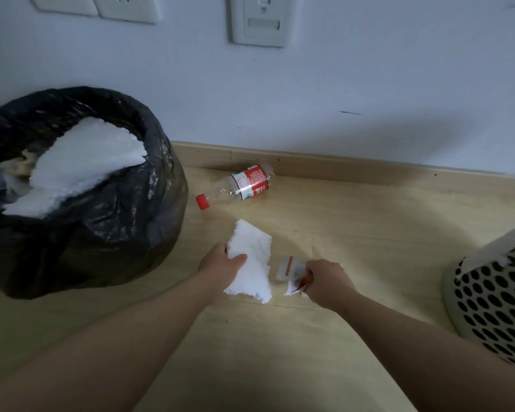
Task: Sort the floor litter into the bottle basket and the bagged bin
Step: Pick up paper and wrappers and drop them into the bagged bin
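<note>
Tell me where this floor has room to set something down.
Bare floor lies between the bottle, the skirting board and the basket, and nearer, between the forearms. Crowded: the middle, where the left hand grips the foam piece and the right hand the wrapper, beside the bagged bin.

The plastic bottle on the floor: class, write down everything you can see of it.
The plastic bottle is clear, looks empty and lies on its side on the wooden floor. Its red cap is on and points toward the black bagged bin; its base lies near the skirting board. A red and white label wraps the body. Nothing but the floor touches it.
</note>
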